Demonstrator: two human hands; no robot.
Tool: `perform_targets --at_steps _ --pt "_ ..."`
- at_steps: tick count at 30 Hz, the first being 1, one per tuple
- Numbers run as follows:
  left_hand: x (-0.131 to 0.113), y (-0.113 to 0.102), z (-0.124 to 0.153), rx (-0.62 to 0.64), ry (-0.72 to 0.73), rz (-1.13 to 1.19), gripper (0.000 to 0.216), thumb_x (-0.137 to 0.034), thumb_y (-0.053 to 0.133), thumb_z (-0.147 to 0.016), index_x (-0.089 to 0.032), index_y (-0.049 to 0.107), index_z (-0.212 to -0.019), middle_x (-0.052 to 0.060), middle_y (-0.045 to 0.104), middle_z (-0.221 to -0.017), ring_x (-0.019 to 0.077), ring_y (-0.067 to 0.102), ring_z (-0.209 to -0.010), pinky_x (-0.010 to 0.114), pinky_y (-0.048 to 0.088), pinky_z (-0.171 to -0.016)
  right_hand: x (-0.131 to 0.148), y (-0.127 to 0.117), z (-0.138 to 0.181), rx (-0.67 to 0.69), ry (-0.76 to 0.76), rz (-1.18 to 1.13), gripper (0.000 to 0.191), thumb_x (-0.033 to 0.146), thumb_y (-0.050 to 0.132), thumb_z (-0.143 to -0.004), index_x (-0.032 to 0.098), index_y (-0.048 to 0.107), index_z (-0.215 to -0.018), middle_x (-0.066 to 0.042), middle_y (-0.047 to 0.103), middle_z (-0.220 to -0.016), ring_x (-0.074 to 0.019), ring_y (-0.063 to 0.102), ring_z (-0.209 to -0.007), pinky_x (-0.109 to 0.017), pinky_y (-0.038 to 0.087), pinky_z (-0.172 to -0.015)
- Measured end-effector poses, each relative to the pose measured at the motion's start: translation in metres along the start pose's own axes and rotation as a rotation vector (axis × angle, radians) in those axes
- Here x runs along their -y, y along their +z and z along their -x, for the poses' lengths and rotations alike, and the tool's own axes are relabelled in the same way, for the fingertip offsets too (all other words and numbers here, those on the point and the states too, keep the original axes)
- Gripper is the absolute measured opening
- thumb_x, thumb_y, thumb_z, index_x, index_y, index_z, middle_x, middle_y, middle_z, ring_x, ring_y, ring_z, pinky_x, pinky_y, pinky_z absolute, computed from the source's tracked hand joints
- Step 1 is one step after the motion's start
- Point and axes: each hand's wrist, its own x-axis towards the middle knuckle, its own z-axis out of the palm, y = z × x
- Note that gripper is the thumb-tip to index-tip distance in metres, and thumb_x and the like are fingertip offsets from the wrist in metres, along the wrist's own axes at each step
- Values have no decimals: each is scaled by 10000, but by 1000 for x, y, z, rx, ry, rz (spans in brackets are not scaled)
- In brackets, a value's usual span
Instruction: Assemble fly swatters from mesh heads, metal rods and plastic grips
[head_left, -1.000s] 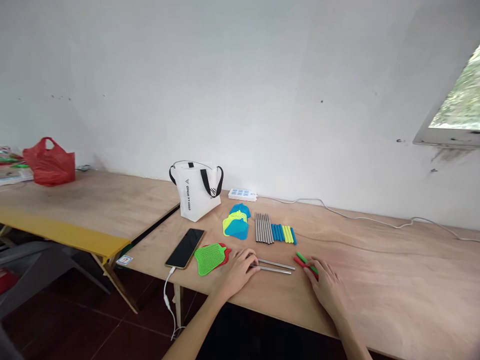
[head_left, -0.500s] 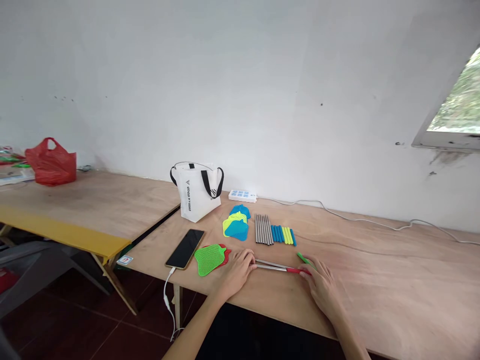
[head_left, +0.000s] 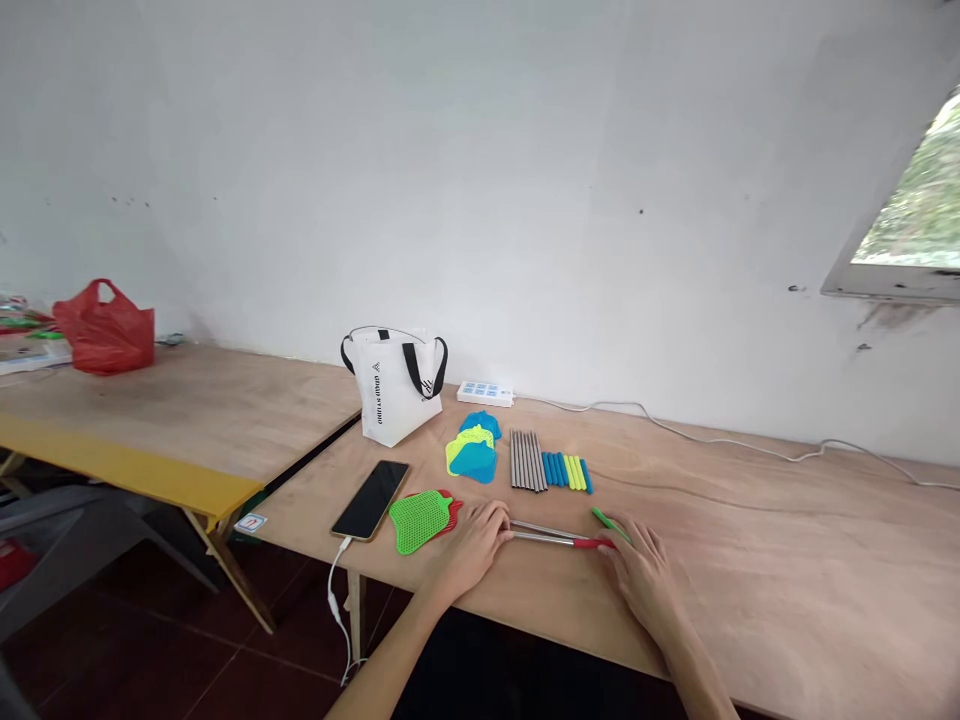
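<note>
My left hand [head_left: 471, 546] rests on the plywood table [head_left: 787, 580], its fingers curled on the left ends of two thin metal rods [head_left: 541, 533]. Pinched in my right hand [head_left: 643, 578] is a red handle sleeve [head_left: 592, 543], which sits on the right end of the nearer rod. A green handle sleeve [head_left: 609, 521] lies just beyond my right fingers. Left of my left hand lies a green mesh swatter head [head_left: 420, 519] over a red one [head_left: 451, 505].
Farther back lie blue and yellow swatter heads [head_left: 473, 450], a row of metal rods [head_left: 528, 460], and blue and yellow sleeves [head_left: 567, 470]. A phone [head_left: 370, 498], a white tote bag [head_left: 394, 384], a power strip [head_left: 486, 393] and a red plastic bag [head_left: 105, 328] are also here.
My right hand took the red sleeve leftward and pushed it onto the end of the nearer rod. The green sleeve stayed on the table. My left hand kept its place.
</note>
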Motion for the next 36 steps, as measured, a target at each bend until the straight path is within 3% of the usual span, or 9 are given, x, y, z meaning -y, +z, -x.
perform_targets --at_steps 14,21,27,36 --pt "-2 -3 0 9 -7 -30 158 -268 426 -1082 -228 558 -1005 25 638 -1135 223 586 -1023 382 419 -924 -2 1 0 55 -23 -61 303 347 427 -1023 299 726 -1017 -58 659 -1347 -250 596 -1242 -498 439 -1075" --pt "-2 -4 1 13 10 -53 176 -291 426 -1088 -225 561 -998 17 642 -1152 219 574 -1026 375 404 -929 2 -3 -3 75 73 -167 324 432 440 -1025 297 734 -1000 -61 663 -1332 -264 608 -1210 -486 472 -1041" --pt "-2 -3 0 16 24 -53 216 -313 412 -1093 -223 586 -1000 26 648 -1143 219 571 -1040 383 397 -948 3 -6 -5 44 71 -190 356 432 407 -1033 298 724 -941 -50 690 -1264 -241 635 -1164 -434 512 -991" --pt "-3 -5 -1 10 -1 51 155 -281 453 -1074 -230 572 -989 12 647 -1082 202 580 -1015 344 439 -914 2 -5 -6 34 127 -263 406 507 396 -1033 288 718 -918 -60 703 -1222 -258 632 -1146 -459 488 -1007"
